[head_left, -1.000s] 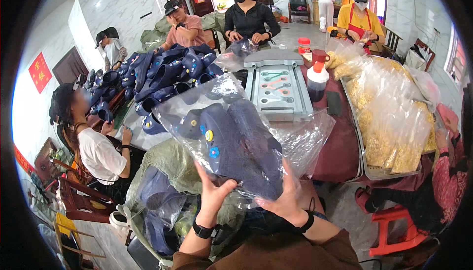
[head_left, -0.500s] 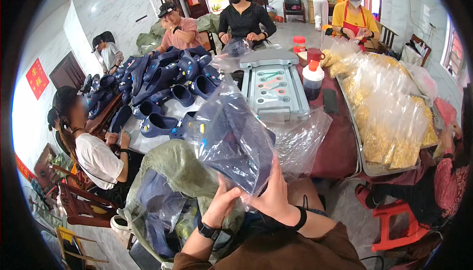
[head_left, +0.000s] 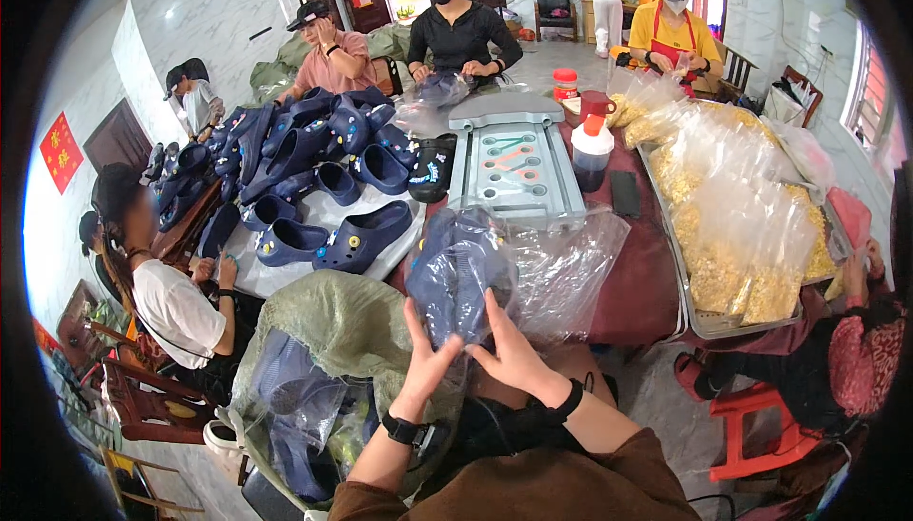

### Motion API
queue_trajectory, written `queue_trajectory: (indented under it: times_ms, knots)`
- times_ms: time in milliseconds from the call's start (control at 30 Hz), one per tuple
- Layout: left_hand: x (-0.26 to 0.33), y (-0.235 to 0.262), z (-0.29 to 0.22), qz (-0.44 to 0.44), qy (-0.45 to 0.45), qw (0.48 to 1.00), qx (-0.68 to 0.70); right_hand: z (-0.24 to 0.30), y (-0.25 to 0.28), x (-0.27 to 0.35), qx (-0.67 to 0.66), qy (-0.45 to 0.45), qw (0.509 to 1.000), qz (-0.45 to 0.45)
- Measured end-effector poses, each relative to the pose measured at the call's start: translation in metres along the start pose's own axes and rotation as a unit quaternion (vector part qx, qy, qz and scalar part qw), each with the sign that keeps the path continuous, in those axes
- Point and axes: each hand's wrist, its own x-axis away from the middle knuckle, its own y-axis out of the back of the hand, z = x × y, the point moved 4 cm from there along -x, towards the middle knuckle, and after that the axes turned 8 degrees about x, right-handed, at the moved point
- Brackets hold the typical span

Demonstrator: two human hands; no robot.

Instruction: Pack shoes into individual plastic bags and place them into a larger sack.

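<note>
A clear plastic bag with a pair of navy clogs [head_left: 456, 269] in it lies at the table's near edge, straight ahead of me. My left hand [head_left: 430, 361] is at its lower left, fingers stretched upward and thumb pointing in. At its lower right my right hand [head_left: 514, 355] mirrors this, fingers spread. Both hands are against or very close to the bag's near end; exact contact is hard to tell. Just right of it lies a crumpled clear plastic bag [head_left: 566, 274]. By my left forearm, an open green woven sack [head_left: 328, 307] holds several bagged navy clogs [head_left: 300, 378].
Loose navy clogs [head_left: 357, 236] are heaped on the table at left. A grey plastic case [head_left: 518, 164], a dark-filled bottle [head_left: 592, 155] and a phone [head_left: 625, 194] lie beyond. A metal tray [head_left: 709, 326] holds bags of yellow bits. Several people sit or stand around; a red stool [head_left: 761, 435] stands at right.
The bagged clogs have come down from in front of me to the table edge. My hands have loosened from a grip to spread fingers. A person in pink has shifted a hand at the head.
</note>
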Motion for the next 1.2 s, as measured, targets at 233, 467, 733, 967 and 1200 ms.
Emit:
queue_trajectory:
  times_ms: [233, 467, 733, 967, 1200]
  knots:
    - [0.022, -0.019, -0.027, 0.009, -0.133, 0.917, -0.376, -0.026, 0.048, -0.008, -0.065, -0.088, 0.994, 0.026]
    - [0.018, -0.022, -0.029, -0.026, -0.118, 0.923, -0.365, -0.119, 0.07, -0.028, -0.236, -0.31, 0.892, -0.23]
    - [0.02, -0.015, -0.027, -0.046, -0.071, 0.935, -0.343, -0.062, 0.067, -0.044, -0.313, -0.185, 0.919, -0.155]
    - [0.015, -0.019, -0.029, -0.034, -0.076, 0.933, -0.351, -0.096, 0.079, -0.023, -0.339, -0.183, 0.893, -0.232]
    - [0.015, -0.016, -0.032, -0.034, -0.094, 0.933, -0.346, -0.096, 0.087, -0.062, -0.038, -0.241, 0.967, -0.077]
